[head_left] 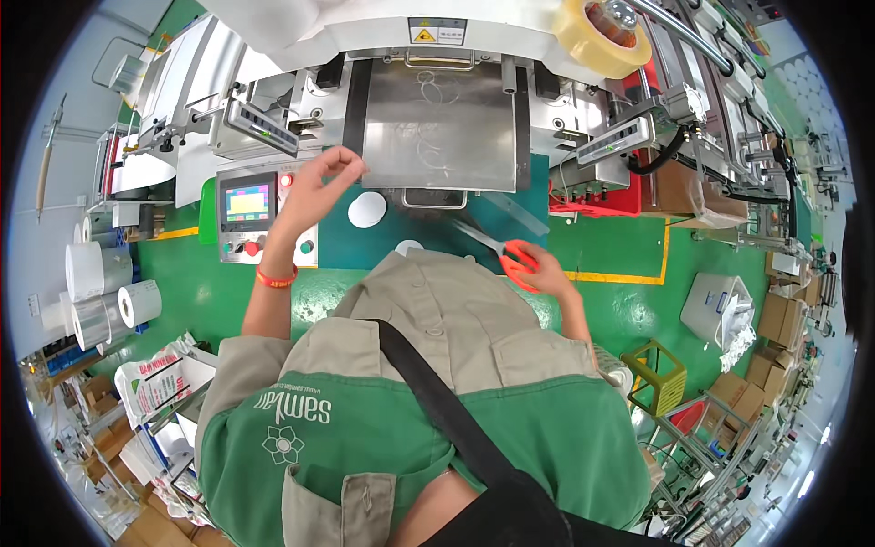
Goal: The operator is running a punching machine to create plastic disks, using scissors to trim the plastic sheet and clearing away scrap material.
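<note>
My right hand holds a pair of scissors by the orange-red handles; the blades point up and left toward the front handle of a metal plate. My left hand hovers by the left edge of this plate, its fingers curled together. Whatever may be between those fingertips is too small to make out. Thin, clear looped outlines lie on the plate. Below it, on the dark green work surface, rests a white round disc. My shirt partly hides a second pale disc.
A control panel with a screen and buttons stands left of the plate. Machine arms flank both sides, and a tape roll hangs above right. A translucent strip lies right of the scissors. Behind are a green stool and white rolls.
</note>
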### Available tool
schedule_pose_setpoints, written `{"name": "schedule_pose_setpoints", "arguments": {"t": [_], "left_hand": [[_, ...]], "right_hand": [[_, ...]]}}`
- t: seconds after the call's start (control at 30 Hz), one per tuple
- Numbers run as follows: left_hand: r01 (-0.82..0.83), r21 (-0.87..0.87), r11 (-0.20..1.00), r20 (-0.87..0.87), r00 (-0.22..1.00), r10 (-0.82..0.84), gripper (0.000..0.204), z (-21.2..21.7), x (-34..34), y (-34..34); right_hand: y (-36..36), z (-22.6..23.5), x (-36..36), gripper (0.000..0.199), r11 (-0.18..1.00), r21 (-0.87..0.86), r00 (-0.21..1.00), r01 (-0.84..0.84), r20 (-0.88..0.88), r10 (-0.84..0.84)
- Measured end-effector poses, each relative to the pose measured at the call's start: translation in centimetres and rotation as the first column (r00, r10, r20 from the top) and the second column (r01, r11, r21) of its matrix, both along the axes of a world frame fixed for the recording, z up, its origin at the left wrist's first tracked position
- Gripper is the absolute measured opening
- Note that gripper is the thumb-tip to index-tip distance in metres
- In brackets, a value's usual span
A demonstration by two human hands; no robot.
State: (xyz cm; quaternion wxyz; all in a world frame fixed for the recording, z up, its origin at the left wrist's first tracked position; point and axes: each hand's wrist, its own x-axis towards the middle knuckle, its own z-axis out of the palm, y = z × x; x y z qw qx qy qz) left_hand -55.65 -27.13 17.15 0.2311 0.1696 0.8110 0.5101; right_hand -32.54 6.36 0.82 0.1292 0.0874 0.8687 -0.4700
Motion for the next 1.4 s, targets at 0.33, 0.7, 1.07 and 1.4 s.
{"name": "schedule_pose_setpoints", "arguments": {"t": [0.33,0.7,1.07,1.4], "left_hand": [[0.26,0.222,0.94,-0.306,0.934,-0.186,0.012,-3.7,5.3,2.1],[0.334,0.222,0.916,-0.247,0.928,-0.278,0.017,-3.8,4.5,1.9],[0.241,-0.452,0.859,-0.624,0.602,-0.497,0.061,-6.8,-3.6,5.7],[0.054,-0.598,0.799,-0.66,0.532,-0.53,0.053,-8.3,-8.3,7.5]], "right_hand": [[-11.2,6.8,-5.6,0.025,0.898,-0.416,0.937,0.141,-0.238,-0.257],[-13.9,10.1,-8.9,0.006,0.884,-0.43,0.861,0.185,-0.362,-0.356],[-11.3,10.4,-10.4,0.007,0.892,-0.255,0.799,0.373,-0.4,-0.449],[-10.2,10.2,-11.7,0.007,0.908,-0.22,0.833,0.356,-0.366,-0.415]]}}
